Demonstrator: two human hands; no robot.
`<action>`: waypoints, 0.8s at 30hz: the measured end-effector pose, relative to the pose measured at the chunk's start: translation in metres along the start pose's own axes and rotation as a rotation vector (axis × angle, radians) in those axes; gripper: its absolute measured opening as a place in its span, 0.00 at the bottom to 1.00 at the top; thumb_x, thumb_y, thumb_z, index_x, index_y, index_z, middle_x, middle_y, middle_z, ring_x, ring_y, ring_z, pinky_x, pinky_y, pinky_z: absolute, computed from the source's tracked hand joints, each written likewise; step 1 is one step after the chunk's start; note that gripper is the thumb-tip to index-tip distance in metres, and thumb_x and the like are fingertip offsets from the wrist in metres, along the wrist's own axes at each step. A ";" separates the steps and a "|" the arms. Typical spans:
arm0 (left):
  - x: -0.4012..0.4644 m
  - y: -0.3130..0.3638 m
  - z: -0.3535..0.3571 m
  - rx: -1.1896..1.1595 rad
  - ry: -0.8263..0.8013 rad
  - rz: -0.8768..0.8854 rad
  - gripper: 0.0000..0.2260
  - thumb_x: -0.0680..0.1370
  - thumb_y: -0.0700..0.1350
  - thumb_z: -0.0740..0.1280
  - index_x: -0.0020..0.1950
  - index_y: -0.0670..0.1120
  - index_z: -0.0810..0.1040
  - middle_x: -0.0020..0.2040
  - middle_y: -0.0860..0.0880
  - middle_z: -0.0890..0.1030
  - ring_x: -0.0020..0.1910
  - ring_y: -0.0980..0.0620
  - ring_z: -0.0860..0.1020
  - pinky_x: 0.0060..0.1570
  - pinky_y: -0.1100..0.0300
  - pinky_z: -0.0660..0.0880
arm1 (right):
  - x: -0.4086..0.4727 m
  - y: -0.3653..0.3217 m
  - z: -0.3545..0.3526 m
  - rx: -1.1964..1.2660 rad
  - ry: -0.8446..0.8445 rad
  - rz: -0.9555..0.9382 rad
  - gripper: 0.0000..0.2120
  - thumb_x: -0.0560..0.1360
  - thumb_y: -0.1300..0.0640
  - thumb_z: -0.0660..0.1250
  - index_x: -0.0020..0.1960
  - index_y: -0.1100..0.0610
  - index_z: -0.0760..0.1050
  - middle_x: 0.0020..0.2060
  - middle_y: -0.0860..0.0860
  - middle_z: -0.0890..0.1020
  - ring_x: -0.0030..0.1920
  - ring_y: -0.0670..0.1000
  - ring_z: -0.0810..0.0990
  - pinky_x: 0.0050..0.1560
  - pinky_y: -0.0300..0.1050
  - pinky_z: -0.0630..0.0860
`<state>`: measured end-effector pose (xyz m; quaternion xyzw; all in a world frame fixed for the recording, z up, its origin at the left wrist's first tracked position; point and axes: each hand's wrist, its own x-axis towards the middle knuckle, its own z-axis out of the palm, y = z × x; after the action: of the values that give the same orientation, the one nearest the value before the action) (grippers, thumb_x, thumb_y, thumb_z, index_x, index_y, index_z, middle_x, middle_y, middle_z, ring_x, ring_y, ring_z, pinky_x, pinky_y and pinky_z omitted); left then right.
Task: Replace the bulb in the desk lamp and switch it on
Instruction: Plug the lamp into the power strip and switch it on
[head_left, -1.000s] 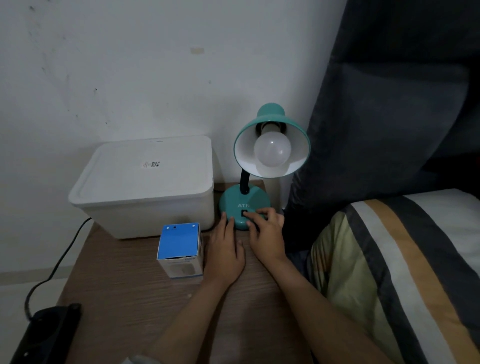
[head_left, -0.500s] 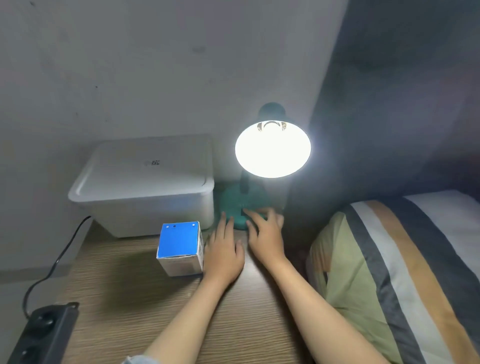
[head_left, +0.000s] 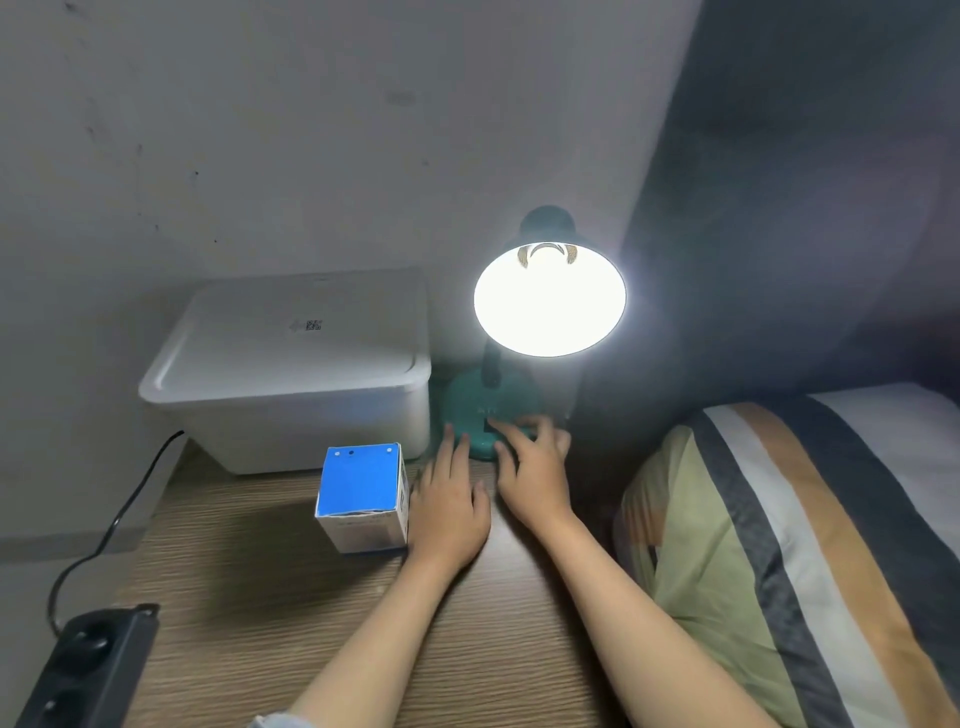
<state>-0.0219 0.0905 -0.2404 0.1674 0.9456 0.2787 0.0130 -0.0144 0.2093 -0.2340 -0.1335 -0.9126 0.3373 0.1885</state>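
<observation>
Fingers (head_left: 511, 434) of the right hand (head_left: 535, 467) lie fairly straight on the teal lamp base (head_left: 467, 405), apparently at its switch; left hand (head_left: 449, 506) rests flat beside it; above them the shade (head_left: 549, 299) glows, bulb lost in glare; left of them a closed blue bulb box (head_left: 361, 493), then a lidded white bin (head_left: 291, 369), contents hidden.

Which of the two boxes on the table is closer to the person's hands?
The small blue-topped box, right beside the left hand. The big white lidded box sits farther back against the wall.
</observation>
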 end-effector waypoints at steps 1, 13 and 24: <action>0.000 0.000 0.000 0.002 0.000 0.001 0.27 0.77 0.45 0.60 0.75 0.47 0.56 0.79 0.50 0.52 0.74 0.46 0.61 0.70 0.52 0.61 | 0.000 0.000 0.000 0.002 -0.004 0.002 0.15 0.77 0.58 0.62 0.61 0.47 0.77 0.56 0.56 0.72 0.58 0.54 0.63 0.57 0.36 0.59; 0.001 -0.001 0.002 0.002 0.025 0.019 0.27 0.77 0.45 0.60 0.75 0.47 0.57 0.79 0.49 0.52 0.74 0.46 0.61 0.70 0.52 0.62 | 0.001 -0.001 0.000 -0.015 -0.020 0.019 0.15 0.77 0.58 0.62 0.62 0.48 0.76 0.57 0.57 0.71 0.59 0.57 0.63 0.60 0.44 0.65; 0.004 -0.008 0.011 -0.047 0.027 0.095 0.27 0.73 0.39 0.63 0.72 0.38 0.63 0.76 0.38 0.59 0.71 0.39 0.66 0.68 0.47 0.67 | 0.014 -0.007 -0.011 -0.065 -0.202 0.093 0.19 0.77 0.58 0.61 0.66 0.48 0.73 0.60 0.57 0.67 0.59 0.57 0.62 0.67 0.42 0.60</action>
<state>-0.0269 0.0916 -0.2535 0.2078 0.9299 0.3034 -0.0089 -0.0234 0.2154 -0.2177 -0.1471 -0.9302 0.3277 0.0755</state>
